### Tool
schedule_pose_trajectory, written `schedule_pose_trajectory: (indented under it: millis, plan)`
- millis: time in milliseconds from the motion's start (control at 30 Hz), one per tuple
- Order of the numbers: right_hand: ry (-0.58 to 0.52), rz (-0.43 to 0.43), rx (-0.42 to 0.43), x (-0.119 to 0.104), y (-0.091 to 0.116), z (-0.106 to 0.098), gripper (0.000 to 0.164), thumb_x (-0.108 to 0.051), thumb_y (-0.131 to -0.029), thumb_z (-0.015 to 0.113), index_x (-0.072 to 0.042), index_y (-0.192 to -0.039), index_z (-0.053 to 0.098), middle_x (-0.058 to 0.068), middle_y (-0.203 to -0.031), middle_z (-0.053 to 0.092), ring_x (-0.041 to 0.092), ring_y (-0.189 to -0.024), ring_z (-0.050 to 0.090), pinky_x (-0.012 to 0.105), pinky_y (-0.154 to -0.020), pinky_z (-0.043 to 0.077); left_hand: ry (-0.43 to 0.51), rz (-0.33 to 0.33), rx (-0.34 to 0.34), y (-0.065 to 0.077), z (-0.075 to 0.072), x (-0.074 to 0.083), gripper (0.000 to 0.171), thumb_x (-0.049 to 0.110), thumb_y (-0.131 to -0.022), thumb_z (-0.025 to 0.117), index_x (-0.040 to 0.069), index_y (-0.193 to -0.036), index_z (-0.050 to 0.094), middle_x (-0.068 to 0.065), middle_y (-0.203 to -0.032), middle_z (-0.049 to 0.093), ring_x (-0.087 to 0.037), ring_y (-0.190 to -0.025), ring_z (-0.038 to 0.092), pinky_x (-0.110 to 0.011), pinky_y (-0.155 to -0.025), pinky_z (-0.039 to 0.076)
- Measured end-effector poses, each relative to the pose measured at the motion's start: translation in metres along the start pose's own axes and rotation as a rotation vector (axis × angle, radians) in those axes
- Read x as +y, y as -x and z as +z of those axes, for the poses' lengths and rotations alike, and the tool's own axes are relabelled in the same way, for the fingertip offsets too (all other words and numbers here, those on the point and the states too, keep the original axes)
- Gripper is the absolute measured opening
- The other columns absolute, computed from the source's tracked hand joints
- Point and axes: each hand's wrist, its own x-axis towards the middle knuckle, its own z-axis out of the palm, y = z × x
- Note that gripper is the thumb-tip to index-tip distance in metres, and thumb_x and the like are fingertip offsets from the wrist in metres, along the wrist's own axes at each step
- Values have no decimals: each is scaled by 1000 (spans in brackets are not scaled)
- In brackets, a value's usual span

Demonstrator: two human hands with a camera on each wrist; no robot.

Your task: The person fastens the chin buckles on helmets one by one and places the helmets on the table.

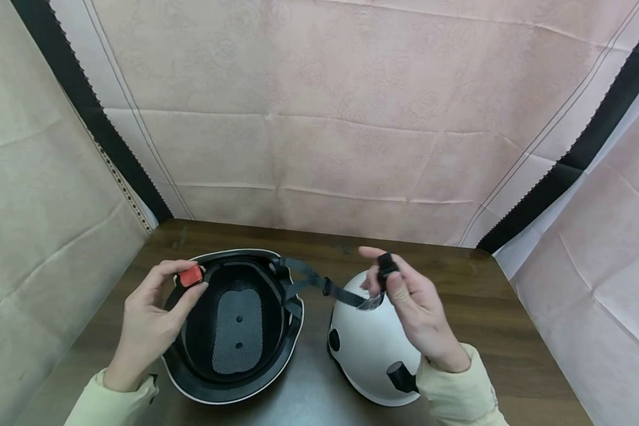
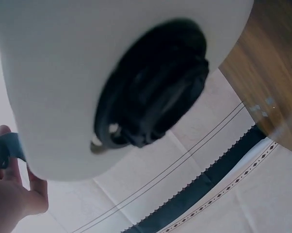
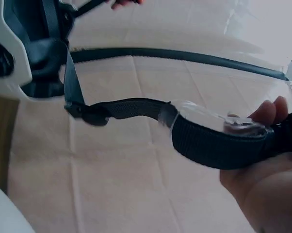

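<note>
An upturned white helmet point(image 1: 293, 349) with black padding lies on the table, its inside facing up. My left hand point(image 1: 151, 322) pinches a red and black buckle piece point(image 1: 191, 276) over the helmet's left rim. From the right rim a dark chin strap point(image 1: 311, 277) stretches rightward to my right hand point(image 1: 418, 307), which holds the black buckle end point(image 1: 386, 266) between thumb and fingers. In the right wrist view, clear plastic point(image 3: 199, 112) wraps part of the strap. The left wrist view is filled by a white shell point(image 2: 54, 87) with a round black fitting point(image 2: 155, 87).
A second white helmet point(image 1: 370, 349), dome up with a black clip point(image 1: 402, 377) on its side, stands right of the first, under my right hand. The brown wooden table point(image 1: 511, 331) ends at pale fabric walls point(image 1: 325, 148) behind and on both sides.
</note>
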Motion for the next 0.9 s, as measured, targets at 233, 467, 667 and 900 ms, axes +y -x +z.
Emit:
schedule_pose_trajectory:
  millis: [233, 467, 667, 900]
  plan:
    - [-63, 250, -20, 19, -1, 21, 28, -13, -102, 50, -1, -127, 47, 11, -82, 58, 22, -75, 57, 30, -67, 48, -82, -24, -51, -1, 5, 3, 57, -20, -68, 77, 3, -119, 66, -5, -113, 67, -8, -103, 58, -15, -90, 44]
    - [-62, 387, -21, 40, -9, 48, 16, -15, -94, 64, -4, -106, 64, 14, -89, 67, 19, -79, 64, 29, -68, 51, -132, 17, -106, 2, 11, -4, 58, -15, -64, 83, 10, -115, 71, -4, -107, 68, -5, -105, 56, -16, -93, 37]
    - [-22, 450, -13, 52, -9, 65, 21, -17, -94, 66, -9, -113, 70, 7, -98, 69, 22, -82, 65, 27, -69, 51, -129, 43, -163, 3, 15, -2, 56, -9, -66, 84, 12, -116, 71, -2, -108, 68, -8, -103, 55, -17, -97, 36]
    - [16, 475, 0, 62, -10, 83, 22, -21, -92, 68, -14, -113, 67, 4, -93, 69, 22, -81, 65, 36, -73, 53, -213, 63, -223, 8, 18, -8, 53, -3, -69, 85, 18, -115, 71, 5, -105, 67, -12, -102, 55, -21, -95, 34]
